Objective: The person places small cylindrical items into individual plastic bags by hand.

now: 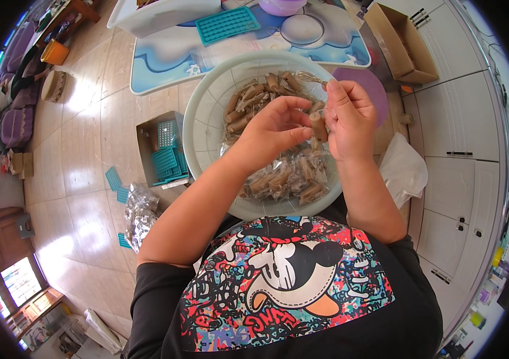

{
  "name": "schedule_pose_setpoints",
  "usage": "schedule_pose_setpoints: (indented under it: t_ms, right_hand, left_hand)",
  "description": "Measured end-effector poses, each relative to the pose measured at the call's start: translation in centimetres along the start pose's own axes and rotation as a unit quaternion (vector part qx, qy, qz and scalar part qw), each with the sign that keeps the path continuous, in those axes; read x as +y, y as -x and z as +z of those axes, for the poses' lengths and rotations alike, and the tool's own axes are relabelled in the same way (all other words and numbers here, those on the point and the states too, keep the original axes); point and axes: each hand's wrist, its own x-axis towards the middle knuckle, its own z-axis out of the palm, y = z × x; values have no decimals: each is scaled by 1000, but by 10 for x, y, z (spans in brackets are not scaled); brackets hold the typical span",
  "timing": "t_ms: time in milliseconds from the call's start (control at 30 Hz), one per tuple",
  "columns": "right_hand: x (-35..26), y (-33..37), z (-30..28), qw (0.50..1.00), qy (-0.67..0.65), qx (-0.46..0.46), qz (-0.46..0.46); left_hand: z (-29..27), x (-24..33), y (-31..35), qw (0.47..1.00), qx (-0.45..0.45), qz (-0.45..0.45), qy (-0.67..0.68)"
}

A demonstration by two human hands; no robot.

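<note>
A brown cylindrical piece (318,125), apparently in clear wrap, is between my hands above a pale green round basket (197,137). My right hand (351,122) is closed around the right side of this piece, with thumb and forefinger pinched together at the top. From the left, my left hand (273,127) reaches in with curled fingers and thumb apart, their tips close beside the piece. Contact there is hard to make out. Inside the basket lie several similar brown pieces (239,122) and a heap of clear-wrapped ones (287,178).
Left of the basket, a cardboard box (148,146) holds teal trays (167,160). Silvery crumpled packaging (140,209) lies below it. Ahead stands a blue-white table (158,66) with a teal tray (227,26) and white bin (164,21). White cabinets (455,113) line the right side.
</note>
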Motion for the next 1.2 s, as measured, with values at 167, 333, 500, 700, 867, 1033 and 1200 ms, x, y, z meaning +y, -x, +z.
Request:
schedule_pose_setpoints:
  t_ms: [167, 333, 500, 700, 867, 1033, 1200]
  right_hand:
    - [-1, 3, 0, 999, 30, -16, -11]
    - [-6, -11, -20, 978, 194, -6, -75]
    - [-6, -1, -31, 928, 353, -120, -13]
    - [2, 14, -15, 941, 231, -197, 151]
    - [3, 20, -3, 947, 215, -203, 121]
    - [8, 21, -15, 956, 192, -188, 118]
    - [4, 22, -20, 966, 177, -152, 107]
  left_hand:
    - [5, 0, 2, 994, -18, -77, 69]
    - [-5, 10, 15, 996, 64, -59, 21]
    - [-20, 12, 21, 989, 113, -6, -93]
    - [-8, 22, 23, 991, 123, -51, -33]
    - [-11, 19, 24, 995, 60, -33, -72]
    - [-30, 41, 3, 971, 73, -49, -224]
    - [-124, 72, -51, 765, 346, 111, -532]
